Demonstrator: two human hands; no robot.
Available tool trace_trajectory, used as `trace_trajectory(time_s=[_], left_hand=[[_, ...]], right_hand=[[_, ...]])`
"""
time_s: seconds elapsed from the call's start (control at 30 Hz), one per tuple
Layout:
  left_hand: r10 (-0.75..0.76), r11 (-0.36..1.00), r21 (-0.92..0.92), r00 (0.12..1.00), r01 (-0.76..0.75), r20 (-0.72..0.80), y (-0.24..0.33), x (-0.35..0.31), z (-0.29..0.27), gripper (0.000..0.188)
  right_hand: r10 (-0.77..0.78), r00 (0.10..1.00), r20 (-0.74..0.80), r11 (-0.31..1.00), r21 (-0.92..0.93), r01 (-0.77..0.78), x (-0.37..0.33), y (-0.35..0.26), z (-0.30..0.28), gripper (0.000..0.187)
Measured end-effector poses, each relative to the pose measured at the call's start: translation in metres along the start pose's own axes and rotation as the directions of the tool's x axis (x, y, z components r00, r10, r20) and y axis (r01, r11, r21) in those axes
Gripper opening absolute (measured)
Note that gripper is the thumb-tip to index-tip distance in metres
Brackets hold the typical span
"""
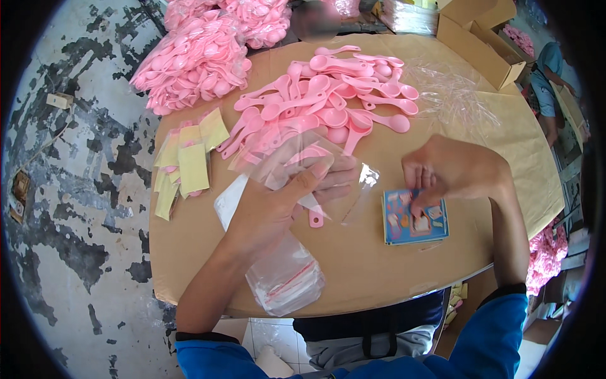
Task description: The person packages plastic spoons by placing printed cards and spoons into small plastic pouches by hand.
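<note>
My left hand (281, 192) is closed on a clear plastic bag (363, 189), thumb on top and fingers behind the film. Just under it shows the holed end of a pink measuring spoon (316, 218); whether the hand holds this too I cannot tell. Over a stack of blue printed cards (410, 235) my right hand (435, 180) is bent down, fingers curled and a fingertip on the top card. A pile of clear resealable bags (287, 281) lies below my left wrist. Beyond both hands spreads a heap of pink measuring spoons (334, 95).
Packed spoons with yellow cards (193, 167) lie at the left table edge. Large bags of pink spoons (196, 63) stand at the back left. Loose clear wrap (451, 95) and an opened cardboard box (476, 47) are at the back right. Another person's leg (546, 95) shows far right.
</note>
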State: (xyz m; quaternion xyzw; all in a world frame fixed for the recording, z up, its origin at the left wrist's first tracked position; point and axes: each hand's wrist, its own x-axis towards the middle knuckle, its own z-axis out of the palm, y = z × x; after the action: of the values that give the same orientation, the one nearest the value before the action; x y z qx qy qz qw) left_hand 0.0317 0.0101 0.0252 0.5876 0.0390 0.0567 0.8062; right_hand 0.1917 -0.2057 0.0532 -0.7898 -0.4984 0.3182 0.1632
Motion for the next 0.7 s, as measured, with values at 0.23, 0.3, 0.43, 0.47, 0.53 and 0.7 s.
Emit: trace_trajectory(time_s=[0.23, 0.3, 0.43, 0.47, 0.53, 0.7], left_hand=[[0.085, 0.985, 0.157, 0.996, -0.078, -0.035, -0.003, -0.004, -0.013, 0.029], [0.185, 0.982, 0.051, 0.972, -0.180, -0.147, -0.005, -0.002, -0.018, 0.031], [0.222, 0.972, -0.025, 0.953, -0.232, -0.208, -0.003, 0.003, -0.013, 0.032], [0.201, 0.978, -0.009, 0.958, -0.207, -0.206, -0.001, 0.002, -0.011, 0.034], [0.179, 0.983, 0.004, 0.962, -0.182, -0.206, 0.000, 0.000, -0.009, 0.036], [0.130, 0.988, 0.104, 0.974, -0.112, -0.188, -0.001, -0.001, -0.009, 0.039]], right_hand=[[-0.230, 0.946, -0.228, 0.972, -0.010, 0.234, 0.008, 0.016, 0.000, 0.017], [-0.147, 0.944, -0.295, 0.975, 0.120, 0.189, 0.011, -0.005, -0.002, 0.016], [-0.055, 0.901, -0.431, 0.857, 0.443, 0.264, 0.018, -0.019, 0.014, 0.017], [-0.034, 0.886, -0.462, 0.839, 0.469, 0.276, 0.019, -0.024, 0.022, 0.014], [-0.075, 0.877, -0.475, 0.842, 0.441, 0.311, 0.025, -0.022, 0.031, 0.014], [-0.206, 0.845, -0.494, 0.858, 0.324, 0.399, 0.035, -0.021, 0.043, 0.014]])
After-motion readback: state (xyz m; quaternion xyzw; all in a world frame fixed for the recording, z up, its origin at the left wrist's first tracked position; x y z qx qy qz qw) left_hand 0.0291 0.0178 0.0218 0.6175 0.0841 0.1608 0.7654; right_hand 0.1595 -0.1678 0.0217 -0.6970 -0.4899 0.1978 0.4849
